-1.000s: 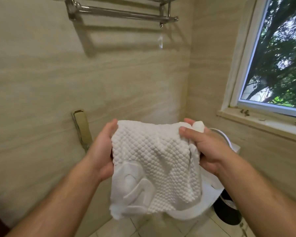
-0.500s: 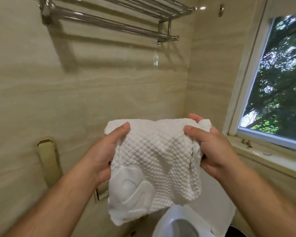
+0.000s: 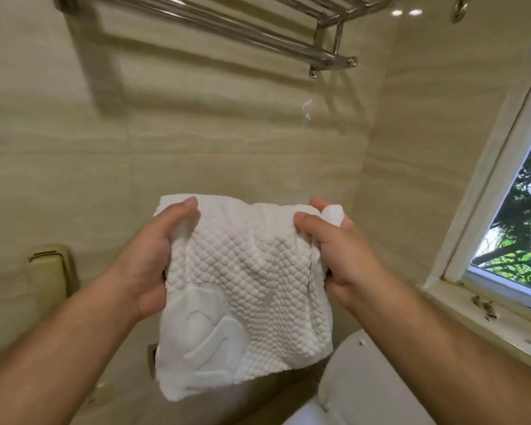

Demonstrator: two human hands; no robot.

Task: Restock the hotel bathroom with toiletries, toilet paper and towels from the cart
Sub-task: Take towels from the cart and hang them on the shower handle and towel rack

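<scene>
A white textured towel (image 3: 246,289) hangs folded between both hands in front of the beige tiled wall. My left hand (image 3: 149,265) grips its upper left edge, thumb on the front. Its upper right edge, bunched, is held by my right hand (image 3: 339,256). The lower left corner of the towel carries a smooth embossed pattern. A chrome towel rack (image 3: 258,29) with several bars is fixed to the wall above the towel, well apart from it.
A beige wall phone (image 3: 51,271) hangs at the lower left. The white toilet cistern lid (image 3: 365,378) sits below the towel at the lower right. A window (image 3: 521,234) with a stone sill fills the right side.
The view has tilted upward, so the rack shows larger and nearer. Both hands have raised the towel slightly; the grips are unchanged.
</scene>
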